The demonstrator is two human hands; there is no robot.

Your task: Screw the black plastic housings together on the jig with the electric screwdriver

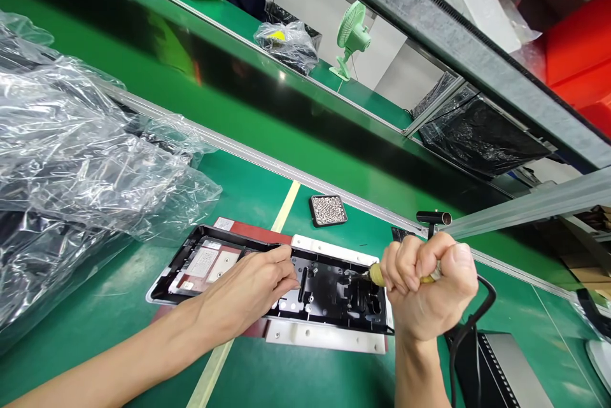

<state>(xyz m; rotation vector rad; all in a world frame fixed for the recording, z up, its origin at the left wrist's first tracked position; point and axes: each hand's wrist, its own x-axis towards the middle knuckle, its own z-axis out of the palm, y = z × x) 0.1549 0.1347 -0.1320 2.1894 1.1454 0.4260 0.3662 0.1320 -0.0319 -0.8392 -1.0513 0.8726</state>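
right hand (432,281) is fisted round the tool (376,274), tip over the casing (329,287); left hand (251,277) half-curls there, whether gripping anything i can't tell.

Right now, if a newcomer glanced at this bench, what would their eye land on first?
Probably the bare right hand, right of centre, clenched around a yellow-handled tool that points into a long, shallow black housing, with the bare left hand near its middle. Next might come the big, shiny heap of clear plastic wrapping at left, then the pale green fan near the top.
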